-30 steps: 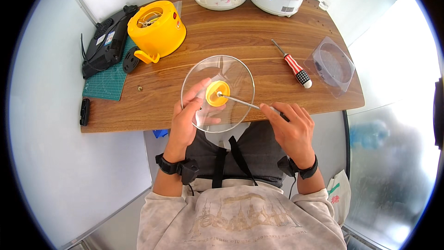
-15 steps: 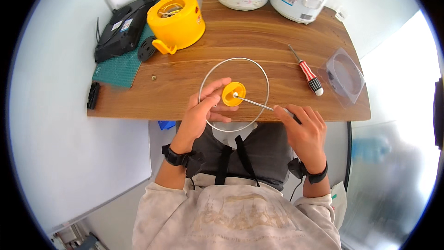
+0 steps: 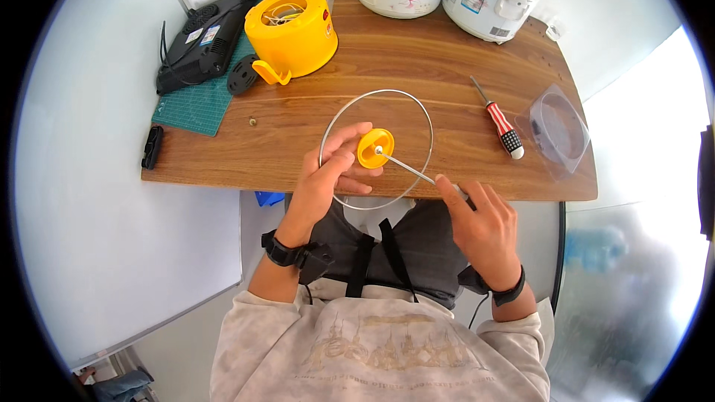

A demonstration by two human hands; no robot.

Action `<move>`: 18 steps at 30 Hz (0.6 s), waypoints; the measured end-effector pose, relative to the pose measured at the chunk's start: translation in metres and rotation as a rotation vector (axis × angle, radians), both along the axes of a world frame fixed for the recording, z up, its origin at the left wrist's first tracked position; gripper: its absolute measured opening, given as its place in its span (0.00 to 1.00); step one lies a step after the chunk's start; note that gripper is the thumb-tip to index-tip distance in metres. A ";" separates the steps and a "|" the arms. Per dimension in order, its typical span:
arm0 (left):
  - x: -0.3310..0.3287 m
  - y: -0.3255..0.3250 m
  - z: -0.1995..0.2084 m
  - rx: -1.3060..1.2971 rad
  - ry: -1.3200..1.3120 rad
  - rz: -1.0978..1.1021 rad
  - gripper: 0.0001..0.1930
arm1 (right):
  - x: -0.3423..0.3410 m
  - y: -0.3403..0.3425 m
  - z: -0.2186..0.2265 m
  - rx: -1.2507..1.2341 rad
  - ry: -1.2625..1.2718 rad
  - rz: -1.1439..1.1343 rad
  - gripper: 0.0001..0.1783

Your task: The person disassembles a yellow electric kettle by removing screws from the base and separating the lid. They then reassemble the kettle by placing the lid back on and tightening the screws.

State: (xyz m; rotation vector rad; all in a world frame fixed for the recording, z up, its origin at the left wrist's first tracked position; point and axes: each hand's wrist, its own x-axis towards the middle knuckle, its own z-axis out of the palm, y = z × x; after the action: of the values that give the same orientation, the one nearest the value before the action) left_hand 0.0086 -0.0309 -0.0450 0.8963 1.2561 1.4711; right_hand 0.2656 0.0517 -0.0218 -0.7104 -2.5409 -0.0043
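Note:
Over the table's front edge, my left hand point(image 3: 330, 167) holds a clear round lid with a thin metal rim point(image 3: 430, 123). Its thumb and fingers are curled around a yellow knob point(image 3: 367, 152) at the lid's middle. My right hand point(image 3: 488, 227) is closed around a screwdriver point(image 3: 410, 168), whose handle is mostly hidden in the palm. The silver shaft slants across the lid, and its tip meets a small shiny screw at the knob's centre.
A second screwdriver point(image 3: 501, 125) and a clear plastic container point(image 3: 560, 123) lie to the right. At the back stand two white rice cookers point(image 3: 402, 4). On the left are a yellow appliance housing point(image 3: 298, 45), a black device point(image 3: 195, 59), a green mat point(image 3: 197, 110) and a small brass-coloured piece point(image 3: 252, 122).
My right hand has shifted slightly left and down, and the screwdriver slants more steeply, its tip still at the knob's centre. The left hand keeps its grip.

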 end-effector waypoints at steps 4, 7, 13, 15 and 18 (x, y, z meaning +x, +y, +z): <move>0.004 -0.004 0.009 0.050 0.068 0.026 0.24 | -0.008 -0.020 -0.015 -0.180 0.148 -0.031 0.26; 0.012 -0.002 0.011 0.095 0.148 0.069 0.24 | -0.016 -0.033 -0.025 -0.433 0.312 -0.005 0.22; 0.015 -0.002 0.011 0.152 0.467 0.091 0.24 | -0.027 -0.043 -0.018 -1.298 0.461 -0.084 0.25; 0.014 -0.003 0.009 0.129 0.531 0.124 0.23 | -0.027 -0.037 -0.010 -1.552 0.525 0.013 0.25; 0.012 -0.004 0.012 0.109 0.535 0.139 0.23 | -0.029 -0.032 -0.006 -1.767 0.578 0.051 0.24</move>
State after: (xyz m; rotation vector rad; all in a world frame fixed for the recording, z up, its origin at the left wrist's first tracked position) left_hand 0.0209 -0.0353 -0.0331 1.3587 1.6622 1.4681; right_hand 0.2369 0.0199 -0.0279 -0.9185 -1.4176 2.2008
